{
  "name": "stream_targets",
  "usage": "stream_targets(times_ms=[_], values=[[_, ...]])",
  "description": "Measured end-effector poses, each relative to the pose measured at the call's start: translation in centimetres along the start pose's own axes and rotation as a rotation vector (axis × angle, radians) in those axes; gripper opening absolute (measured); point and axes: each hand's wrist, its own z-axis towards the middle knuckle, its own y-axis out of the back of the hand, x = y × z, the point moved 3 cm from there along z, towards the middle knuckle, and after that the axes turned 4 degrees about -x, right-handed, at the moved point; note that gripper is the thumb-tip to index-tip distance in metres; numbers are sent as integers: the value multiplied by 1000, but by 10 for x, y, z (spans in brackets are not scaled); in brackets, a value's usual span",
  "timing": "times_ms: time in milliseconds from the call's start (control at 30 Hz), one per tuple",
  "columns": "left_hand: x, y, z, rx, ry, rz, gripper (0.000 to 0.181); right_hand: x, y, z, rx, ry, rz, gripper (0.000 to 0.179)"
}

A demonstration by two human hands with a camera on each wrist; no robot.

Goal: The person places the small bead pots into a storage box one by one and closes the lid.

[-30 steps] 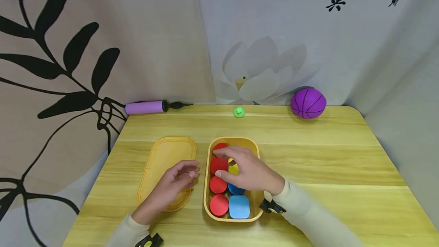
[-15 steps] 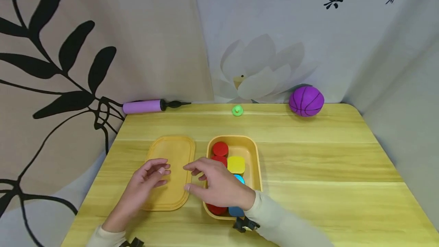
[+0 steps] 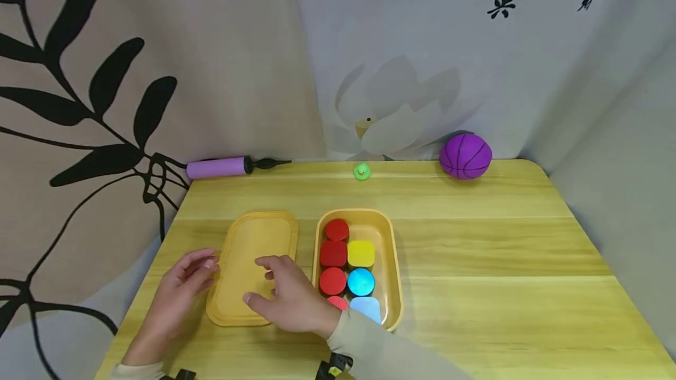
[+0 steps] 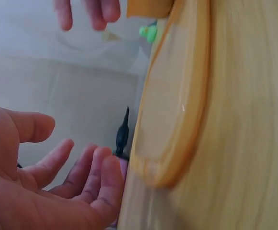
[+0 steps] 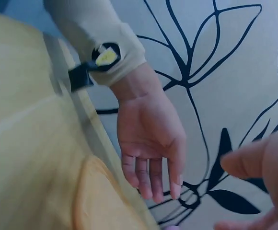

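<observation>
A flat yellow-orange lid (image 3: 248,286) lies on the table between my two hands. My left hand (image 3: 179,292) is at its left edge, fingers loosely bent and holding nothing; whether it touches the lid I cannot tell. Over the lid's right part hovers my right hand (image 3: 296,298), thumb and fingers apart with nothing between them. To the right stands a yellow-orange box (image 3: 389,263) with a column of red blocks (image 3: 334,254), a yellow block (image 3: 361,254), a round blue block (image 3: 361,281) and a light blue block (image 3: 367,308). My right wrist hides the box's lower left corner.
Along the table's back edge are a purple hand pump (image 3: 222,167), a small green duck (image 3: 361,171) and a purple ball (image 3: 466,156). Behind them hangs a printed curtain (image 3: 243,63). The wooden table (image 3: 491,286) extends to the right of the box.
Both hands have moved left: the right from above the box to above the lid, the left from over the lid to its left edge. The blocks in the box are more exposed.
</observation>
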Motion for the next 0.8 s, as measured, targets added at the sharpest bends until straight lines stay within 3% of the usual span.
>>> stream_targets(times_ms=[133,300,600,800], values=[[11,7,0,-19,68,98,54,-4,-10,0,-92,-59,35,68],[17,9,0,31,100,171,56,-10,-18,1,-197,-160,81,79],[21,7,3,108,162,165,61,-14,-21,7,-262,-336,206,90],[23,6,4,134,161,121,60,-13,-19,6,-284,-371,253,90]])
